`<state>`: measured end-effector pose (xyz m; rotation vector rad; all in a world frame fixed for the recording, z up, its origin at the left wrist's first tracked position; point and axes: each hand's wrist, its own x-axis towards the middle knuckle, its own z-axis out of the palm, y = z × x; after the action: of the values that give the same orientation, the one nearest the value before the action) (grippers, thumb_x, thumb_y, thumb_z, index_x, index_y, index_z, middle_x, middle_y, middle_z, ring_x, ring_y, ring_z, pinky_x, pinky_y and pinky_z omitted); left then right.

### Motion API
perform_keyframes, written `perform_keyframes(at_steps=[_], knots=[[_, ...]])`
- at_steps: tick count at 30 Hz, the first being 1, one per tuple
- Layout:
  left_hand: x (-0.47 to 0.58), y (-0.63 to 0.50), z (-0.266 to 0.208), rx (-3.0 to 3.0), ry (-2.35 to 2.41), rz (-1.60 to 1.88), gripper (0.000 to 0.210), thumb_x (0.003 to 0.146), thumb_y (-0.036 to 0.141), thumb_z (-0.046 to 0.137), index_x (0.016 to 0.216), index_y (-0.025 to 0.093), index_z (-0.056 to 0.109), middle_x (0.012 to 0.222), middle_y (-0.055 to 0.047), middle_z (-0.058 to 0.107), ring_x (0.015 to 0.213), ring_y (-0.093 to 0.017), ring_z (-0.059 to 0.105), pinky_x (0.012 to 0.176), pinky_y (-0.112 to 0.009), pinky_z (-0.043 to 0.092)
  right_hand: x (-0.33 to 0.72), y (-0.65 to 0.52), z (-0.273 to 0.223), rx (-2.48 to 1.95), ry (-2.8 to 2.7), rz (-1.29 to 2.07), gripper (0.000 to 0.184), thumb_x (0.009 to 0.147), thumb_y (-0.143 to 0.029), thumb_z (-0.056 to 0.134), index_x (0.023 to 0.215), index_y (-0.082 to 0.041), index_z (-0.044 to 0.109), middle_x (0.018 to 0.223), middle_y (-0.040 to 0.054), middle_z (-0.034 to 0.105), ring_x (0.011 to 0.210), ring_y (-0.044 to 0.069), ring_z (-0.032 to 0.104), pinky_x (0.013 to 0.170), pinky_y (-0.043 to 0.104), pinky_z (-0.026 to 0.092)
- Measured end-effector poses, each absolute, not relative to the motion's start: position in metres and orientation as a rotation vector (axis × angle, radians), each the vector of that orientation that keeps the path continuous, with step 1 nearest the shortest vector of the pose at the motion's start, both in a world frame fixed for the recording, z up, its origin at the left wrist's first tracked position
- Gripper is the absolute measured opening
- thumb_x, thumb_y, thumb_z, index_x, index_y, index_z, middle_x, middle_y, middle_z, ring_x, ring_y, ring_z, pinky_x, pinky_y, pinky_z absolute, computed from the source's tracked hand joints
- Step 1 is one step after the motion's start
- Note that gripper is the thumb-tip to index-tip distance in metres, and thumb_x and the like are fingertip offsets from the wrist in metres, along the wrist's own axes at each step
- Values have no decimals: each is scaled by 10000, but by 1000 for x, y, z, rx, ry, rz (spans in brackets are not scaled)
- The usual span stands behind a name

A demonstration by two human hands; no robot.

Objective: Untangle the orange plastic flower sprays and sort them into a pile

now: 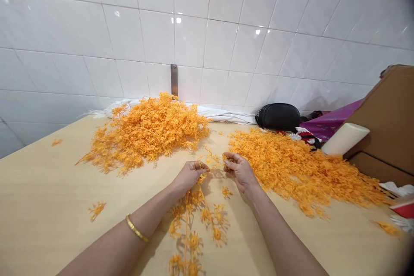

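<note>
My left hand point(193, 176) pinches an orange plastic flower spray point(194, 241), whose branching stems and spidery blossoms hang down toward the table's near edge. Opposite it, my right hand point(238, 169) has thumb and fingers closed on a small orange plastic flower point(225, 159) at the tip of the spray. Whether that flower is still joined to the stem, I cannot tell. Just below the right fingers a loose orange flower point(227, 192) lies on the table. Behind the left hand rises a heap of orange sprays point(152, 131). A flatter pile of loose orange flowers point(300, 168) spreads to the right.
The pale wooden table point(42, 207) meets a white tiled wall. A black pouch point(278, 116), a white roll point(345, 139), purple fabric point(333, 120) and a cardboard box point(386, 116) crowd the back right. Single orange flowers point(96, 210) lie scattered about.
</note>
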<state>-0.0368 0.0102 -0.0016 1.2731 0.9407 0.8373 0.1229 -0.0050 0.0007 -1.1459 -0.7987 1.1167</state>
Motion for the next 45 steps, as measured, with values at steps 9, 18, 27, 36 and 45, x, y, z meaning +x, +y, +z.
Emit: perform_keyframes(at_steps=[9,18,27,36,45], knots=[[-42,13,5,1269,1110,934,92,541,220,621,562,134,596,484,12,517,446,-71,386,468,-218,266,124,-4,-1,-1195,-793,1122,288,481,-208,606,756,-168,529,548,-46,529,388,49,387,428,214,310],[-42,15,-1,1347,968,953,74,508,214,646,514,151,607,583,-26,600,597,-127,495,598,-244,354,138,-6,6,-1252,-669,922,154,636,-327,532,679,-190,475,432,-102,341,328,34,254,360,185,208],[-41,15,-2,1416,914,843,175,517,224,636,655,123,673,590,-22,615,572,-112,480,557,-221,325,139,-8,5,-1267,-877,998,343,619,-501,589,611,-166,513,423,-92,288,356,38,221,367,193,191],[-44,14,-3,1466,787,713,172,540,260,640,628,114,660,629,-36,628,573,-116,491,585,-233,346,119,-11,2,-1190,-1254,884,271,617,-423,629,609,-156,583,538,-39,457,497,76,355,477,205,273],[-50,18,7,1355,871,738,182,548,224,636,703,143,687,759,-61,664,758,-171,548,723,-266,359,115,-5,-2,-1324,-1036,510,347,637,-480,571,489,-175,498,441,-44,358,441,84,284,424,223,224]])
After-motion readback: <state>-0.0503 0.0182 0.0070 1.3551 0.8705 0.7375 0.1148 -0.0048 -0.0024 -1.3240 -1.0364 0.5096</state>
